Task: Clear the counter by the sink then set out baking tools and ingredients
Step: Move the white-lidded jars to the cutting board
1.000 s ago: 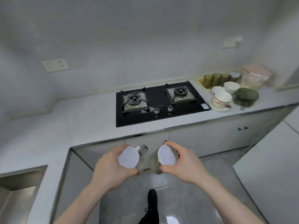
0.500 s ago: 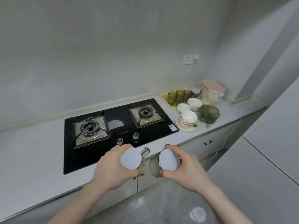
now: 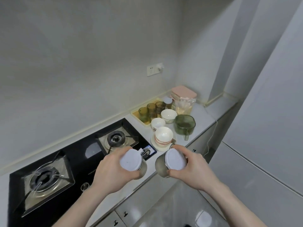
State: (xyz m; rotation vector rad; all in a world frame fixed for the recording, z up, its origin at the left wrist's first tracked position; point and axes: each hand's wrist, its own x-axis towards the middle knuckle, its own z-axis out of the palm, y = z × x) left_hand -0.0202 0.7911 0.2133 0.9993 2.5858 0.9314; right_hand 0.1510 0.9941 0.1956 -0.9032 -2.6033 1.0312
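Hands curl round two white-lidded jars: left hand point(image 3: 113, 171) grips one jar point(image 3: 132, 161), right hand point(image 3: 190, 171) the other jar point(image 3: 172, 162). Both hang over the surface point(image 3: 147, 177) edge beside the stove point(image 3: 73, 161).

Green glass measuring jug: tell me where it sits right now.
In the head view the green glass measuring jug stands on the counter right of the stove, beside the white bowls and before the pink-lidded container.

jar contents: hidden under white lids and my hands point(image 3: 113, 174)
stove point(image 3: 49, 177): left edge cut off
pink-lidded box point(image 3: 183, 94) contents: blurred
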